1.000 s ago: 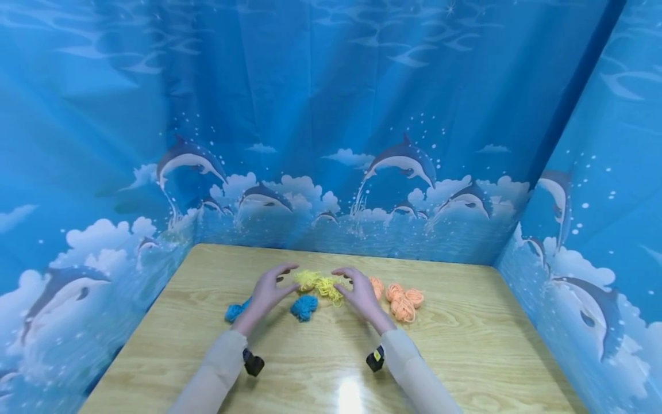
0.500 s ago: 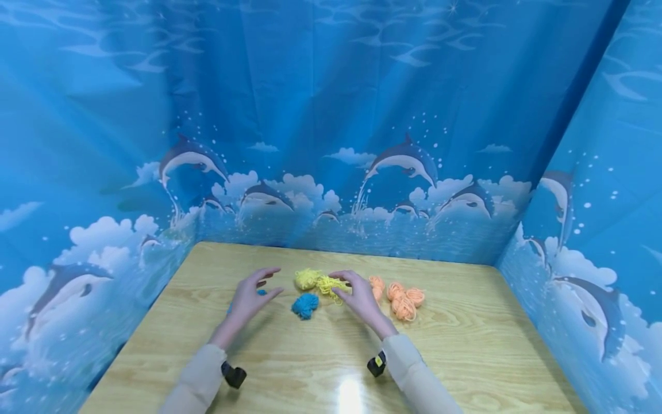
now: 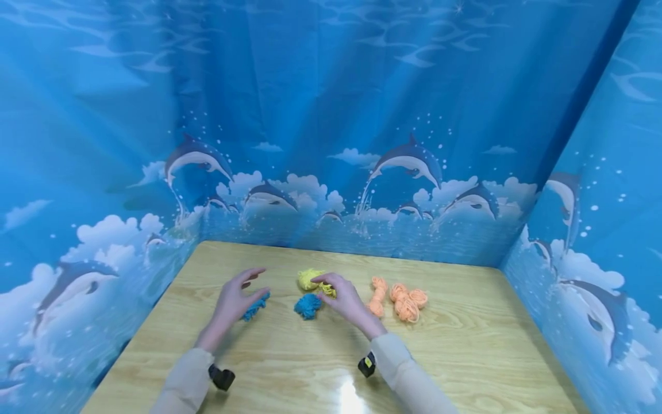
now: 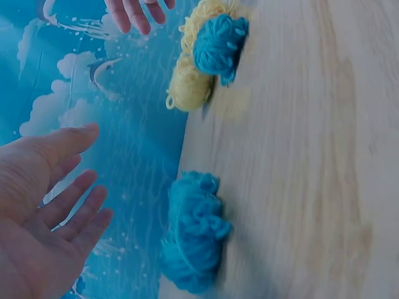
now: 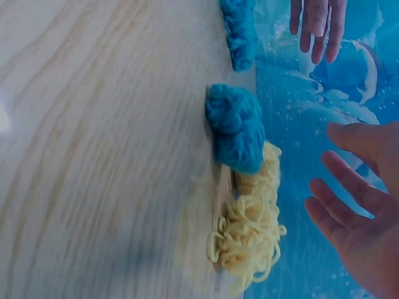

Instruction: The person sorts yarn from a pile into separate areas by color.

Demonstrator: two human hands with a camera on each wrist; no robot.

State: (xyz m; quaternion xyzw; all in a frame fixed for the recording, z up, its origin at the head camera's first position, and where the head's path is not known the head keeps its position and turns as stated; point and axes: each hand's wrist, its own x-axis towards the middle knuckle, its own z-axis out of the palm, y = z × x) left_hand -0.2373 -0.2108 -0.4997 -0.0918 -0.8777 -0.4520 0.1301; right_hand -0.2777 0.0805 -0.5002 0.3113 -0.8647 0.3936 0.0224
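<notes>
My left hand [image 3: 231, 302] hovers over the left blue yarn bundle [image 3: 257, 306], fingers loosely bent and holding nothing. In the left wrist view that same bundle [image 4: 193, 233] lies on the wood, apart from the fingers. Bare too, my right hand [image 3: 345, 299] is held over the yellow yarn [image 3: 308, 279], hiding part of it. A second blue yarn bundle [image 3: 307, 307] sits just in front of the yellow yarn. From the right wrist, the yellow yarn [image 5: 249, 243] shows loose, tangled loops, and the thumb and fingers are spread apart beside it.
Peach yarn lies to the right of my right hand: one long bundle [image 3: 378, 293] and a cluster [image 3: 408, 302] next to it. Everything rests on a light wooden table [image 3: 465, 345]. A blue dolphin-print curtain [image 3: 331, 144] stands along its back and sides.
My left hand has drawn back leftward from the yellow yarn to above the left blue bundle. The right hand has shifted left, uncovering more of the long peach bundle.
</notes>
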